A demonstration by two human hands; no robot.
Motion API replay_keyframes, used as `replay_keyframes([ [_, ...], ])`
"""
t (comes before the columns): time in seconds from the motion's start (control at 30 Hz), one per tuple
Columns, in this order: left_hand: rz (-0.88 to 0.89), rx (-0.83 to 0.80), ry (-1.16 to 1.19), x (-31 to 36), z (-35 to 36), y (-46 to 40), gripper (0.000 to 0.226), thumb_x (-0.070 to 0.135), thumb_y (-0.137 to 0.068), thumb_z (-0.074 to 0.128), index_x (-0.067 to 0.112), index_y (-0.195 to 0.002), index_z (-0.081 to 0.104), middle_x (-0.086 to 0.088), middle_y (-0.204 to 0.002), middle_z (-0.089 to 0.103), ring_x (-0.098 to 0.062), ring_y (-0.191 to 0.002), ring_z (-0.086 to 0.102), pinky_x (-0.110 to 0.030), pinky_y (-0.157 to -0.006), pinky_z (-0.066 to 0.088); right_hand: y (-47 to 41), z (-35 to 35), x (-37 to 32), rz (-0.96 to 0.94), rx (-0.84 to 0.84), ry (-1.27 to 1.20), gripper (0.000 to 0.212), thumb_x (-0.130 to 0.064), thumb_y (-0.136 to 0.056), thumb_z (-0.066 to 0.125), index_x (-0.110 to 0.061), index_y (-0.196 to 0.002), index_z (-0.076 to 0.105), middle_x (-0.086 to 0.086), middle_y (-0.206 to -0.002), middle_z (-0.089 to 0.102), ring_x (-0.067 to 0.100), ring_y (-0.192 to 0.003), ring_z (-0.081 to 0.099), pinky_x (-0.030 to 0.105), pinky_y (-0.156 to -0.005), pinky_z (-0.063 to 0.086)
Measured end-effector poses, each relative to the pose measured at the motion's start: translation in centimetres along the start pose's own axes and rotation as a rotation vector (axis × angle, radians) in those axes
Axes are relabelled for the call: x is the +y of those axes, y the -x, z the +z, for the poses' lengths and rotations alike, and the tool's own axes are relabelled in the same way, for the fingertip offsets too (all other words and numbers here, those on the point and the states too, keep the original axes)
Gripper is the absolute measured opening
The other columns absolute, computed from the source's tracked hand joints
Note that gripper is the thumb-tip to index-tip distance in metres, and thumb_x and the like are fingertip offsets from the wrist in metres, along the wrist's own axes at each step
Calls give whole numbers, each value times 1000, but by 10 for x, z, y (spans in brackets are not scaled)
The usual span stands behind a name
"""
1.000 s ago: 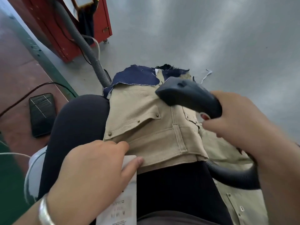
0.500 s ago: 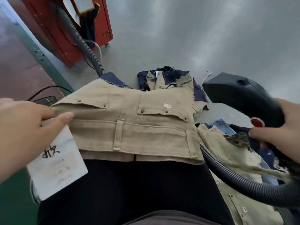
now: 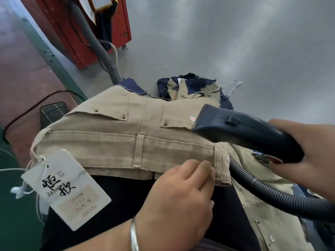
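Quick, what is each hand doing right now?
Left hand: fingertips on the khaki trousers at the waistband; whether it grips cannot be told.
Right hand: closed around the black nozzle.

The left hand (image 3: 179, 192) lets go of the tag (image 3: 67, 189), which now hangs loose, and crosses to pinch the waistband (image 3: 108, 149) at its right end. The right hand (image 3: 304, 151) swings the nozzle (image 3: 241, 129) in from the right, onto the right pocket (image 3: 175, 116).
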State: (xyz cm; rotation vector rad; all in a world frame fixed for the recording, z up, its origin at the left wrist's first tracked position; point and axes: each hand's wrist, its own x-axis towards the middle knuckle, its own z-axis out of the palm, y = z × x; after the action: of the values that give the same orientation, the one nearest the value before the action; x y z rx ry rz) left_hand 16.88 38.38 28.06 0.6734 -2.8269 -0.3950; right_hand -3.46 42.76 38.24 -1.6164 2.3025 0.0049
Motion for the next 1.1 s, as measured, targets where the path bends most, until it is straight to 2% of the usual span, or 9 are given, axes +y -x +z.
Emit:
replay_keyframes([
  [0.1, 7, -22, 31, -4, 1, 1, 50, 40, -73, 60, 12, -113, 68, 2, -115, 63, -15, -101, 58, -24, -77, 48, -16, 5, -27, -44, -47, 152, 32, -29, -63, 69, -41, -82, 46, -9, -53, 51, 5, -50, 47, 24, -45, 34],
  [0.2, -18, -49, 70, -6, -3, 0, 49, 41, -73, 61, 12, -112, 67, 3, -116, 62, -15, -104, 58, -26, -72, 54, -38, 8, -59, -168, -1, 234, 29, -26, -72, 64, -34, -77, 37, -10, -64, 47, 2, -54, 37, 24, -45, 23],
  [0.37, -23, -80, 82, -1, -6, 3, 55, 50, -66, 67, 17, -109, 70, 10, -111, 64, -9, -101, 60, -18, -69, 52, -79, 10, -101, -309, 119, 184, 22, -18, -80, 60, -30, -83, 42, -9, -71, 41, 6, -57, 34, 24, -48, 22],
  [0.47, -11, -82, 65, 3, -5, 4, 52, 50, -69, 62, 19, -109, 70, 12, -109, 63, -9, -100, 58, -17, -72, 51, -104, 5, -107, -258, 245, 59, 24, -19, -84, 63, -32, -91, 44, -3, -76, 46, 24, -66, 43, 28, -52, 25],
  [0.6, -38, 33, 71, 4, 3, 4, 27, 37, -74, 61, 21, -95, 67, 9, -100, 60, -11, -90, 56, -20, -72, 46, -112, -11, -78, -274, 274, -50, 23, -24, -79, 69, -29, -89, 50, -5, -70, 50, 31, -76, 55, 35, -64, 38],
  [0.7, -105, 165, 59, 5, 10, -7, 24, 23, -71, 60, 19, -94, 66, 5, -89, 59, -16, -79, 54, -29, -68, 47, -84, -17, -47, -180, 193, -140, 26, -31, -61, 64, -34, -86, 57, 2, -59, 59, 24, -57, 65, 41, -50, 53],
  [0.83, -123, 295, -26, -1, 15, -34, 17, 11, -81, 51, 12, -89, 66, -2, -81, 59, -21, -71, 52, -33, -61, 43, -47, -8, 5, -25, 83, -183, 39, -46, -50, 56, -44, -88, 58, -16, -58, 64, 7, -34, 55, 29, -26, 41],
  [1.0, -137, 255, -84, -19, 9, -51, 7, 7, -74, 64, 11, -80, 66, -7, -78, 57, -26, -69, 52, -36, -58, 41, -14, 14, 112, 160, 163, -215, 51, -49, -51, 72, -48, -100, 59, -11, -75, 70, 19, -50, 67, 39, -47, 58],
  [1.1, -91, 207, -90, -14, 9, -40, 14, 6, -73, 63, 10, -85, 69, -4, -77, 57, -22, -66, 51, -34, -57, 40, 5, 21, 106, 169, 121, -246, 48, -46, -53, 72, -53, -99, 59, -15, -74, 71, 9, -46, 66, 30, -37, 53],
])
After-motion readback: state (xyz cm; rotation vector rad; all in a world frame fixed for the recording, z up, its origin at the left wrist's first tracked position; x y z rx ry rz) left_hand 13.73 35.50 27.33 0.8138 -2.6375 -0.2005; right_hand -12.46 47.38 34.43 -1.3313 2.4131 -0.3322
